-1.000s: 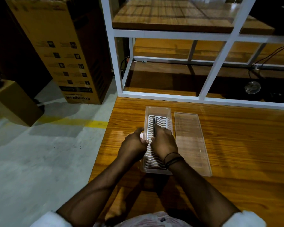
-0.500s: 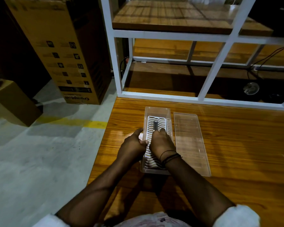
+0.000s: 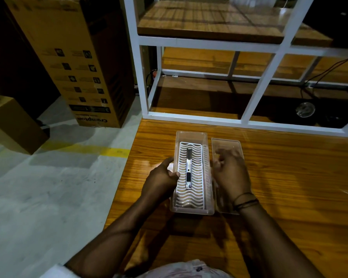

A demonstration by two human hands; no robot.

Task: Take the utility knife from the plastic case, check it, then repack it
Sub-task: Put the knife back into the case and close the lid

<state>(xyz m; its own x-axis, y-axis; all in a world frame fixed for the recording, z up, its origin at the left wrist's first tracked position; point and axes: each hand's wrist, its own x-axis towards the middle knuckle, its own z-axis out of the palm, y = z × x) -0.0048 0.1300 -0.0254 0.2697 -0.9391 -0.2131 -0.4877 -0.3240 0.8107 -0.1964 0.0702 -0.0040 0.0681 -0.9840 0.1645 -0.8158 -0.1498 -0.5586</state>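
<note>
A slim silver and black utility knife (image 3: 189, 169) lies lengthwise on the white wavy grid insert inside the clear plastic case (image 3: 190, 135), which stands open on the wooden table. My left hand (image 3: 162, 177) grips the case's left wall, thumb over the rim. My right hand (image 3: 230, 173) hovers over the clear lid (image 3: 226, 143) lying just right of the case, its fingers loosely curled and holding nothing. The lid's near part is hidden under that hand and wrist.
A white metal shelf frame (image 3: 209, 117) with wooden boards borders the table's far edge. The table's left edge (image 3: 127, 177) drops to a grey floor with a yellow line. A tall cardboard box (image 3: 72, 63) and a smaller one (image 3: 14, 125) stand on the floor at left.
My right hand has let go of the knife and moved right, off the case and over the lid. The knife now lies uncovered on the insert. My left hand stays on the case.
</note>
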